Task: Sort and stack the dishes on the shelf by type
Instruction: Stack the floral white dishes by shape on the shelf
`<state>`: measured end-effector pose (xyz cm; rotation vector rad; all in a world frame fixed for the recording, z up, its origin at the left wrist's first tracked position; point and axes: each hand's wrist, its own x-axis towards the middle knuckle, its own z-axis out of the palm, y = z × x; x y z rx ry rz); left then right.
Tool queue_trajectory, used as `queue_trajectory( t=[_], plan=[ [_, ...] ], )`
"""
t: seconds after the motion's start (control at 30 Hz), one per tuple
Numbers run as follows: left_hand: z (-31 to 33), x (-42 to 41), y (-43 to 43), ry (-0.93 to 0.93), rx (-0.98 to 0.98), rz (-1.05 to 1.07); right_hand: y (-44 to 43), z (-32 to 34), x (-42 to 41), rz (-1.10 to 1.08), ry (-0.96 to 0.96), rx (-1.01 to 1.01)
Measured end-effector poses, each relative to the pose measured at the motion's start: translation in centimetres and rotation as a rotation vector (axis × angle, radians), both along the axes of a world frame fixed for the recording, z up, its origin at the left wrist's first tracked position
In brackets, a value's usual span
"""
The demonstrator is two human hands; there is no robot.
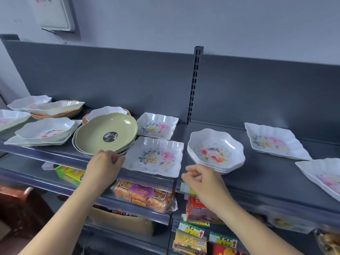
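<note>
While the left hand [105, 163] reaches onto the dark grey metal shelf [266, 173], its fingers curl round the near rim of the stack of round plates [127, 147]. The fingertips are hidden under the rim, so I cannot tell how many plates they take. An olive-green round plastic plate [95, 135] with a black round sticker tops the stack; only slivers of the lower rims show.

Right hand [200, 178]: above the shelf's near edge, fingers loosely curled, thumb and forefinger apart, pinching nothing. It is just near-left of the stack of white scalloped floral bowls [215, 150]; at least three rims are visible, exact count unclear.

Just right of the round plates lies the near white square floral dish [156, 157], and the far white square floral dish [158, 126] sits behind it. A third white square floral dish [272, 140] lies far right, well apart from the bowls. A white floral dish [323, 175] is cut off by the right edge.

Far left: mixed pile of white and orange dishes [51, 109], overlapping, partly out of frame; types hard to separate.

Below the shelf: bagged snacks [143, 195], labels unreadable, partly hidden by both forearms.
</note>
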<state>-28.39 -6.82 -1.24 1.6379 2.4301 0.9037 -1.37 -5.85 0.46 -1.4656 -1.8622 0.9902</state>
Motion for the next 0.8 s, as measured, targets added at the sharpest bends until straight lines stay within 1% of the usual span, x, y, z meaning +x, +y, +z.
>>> queue_trajectory(
  t=[0.07,0.1,0.17,0.23,0.27,0.37,0.43,0.6,0.67,0.8],
  plan=[
    [-0.2,0.1,-0.2,-0.031,-0.057,0.028,0.3,-0.9,-0.9,-0.028,0.034,-0.1],
    [-0.3,0.1,-0.2,-0.079,-0.096,0.033,0.5,-1.1,-1.4,-0.048,0.077,-0.15],
    [-0.4,0.0,-0.1,-0.273,-0.148,0.024,0.7,-1.1,-2.1,-0.082,0.15,-0.22],
    [-0.4,-0.1,0.3,-0.498,-0.141,-0.006,0.8,-0.9,-2.6,-0.09,0.165,-0.238],
    [-0.2,0.0,0.3,-0.581,-0.146,-0.018,0.9,-0.8,-2.8,-0.091,0.16,-0.242],
    [0.0,0.1,0.1,-0.726,-0.17,-0.055,0.9,-0.5,-3.0,-0.09,0.14,-0.245],
    [0.3,0.3,-0.7,-0.738,-0.175,-0.084,0.7,-0.2,-2.9,-0.084,0.124,-0.243],
    [1.2,0.9,-3.5,-0.655,-0.131,-0.127,-1.0,0.8,-1.6,-0.063,0.03,-0.142],
    [1.6,1.2,-4.7,-0.618,-0.105,-0.156,-2.0,1.4,-0.9,-0.036,0.049,-0.13],
    [3.3,2.4,-6.5,-0.599,-0.024,-0.146,-3.1,2.8,0.4,0.027,0.125,-0.093]
  ],
)
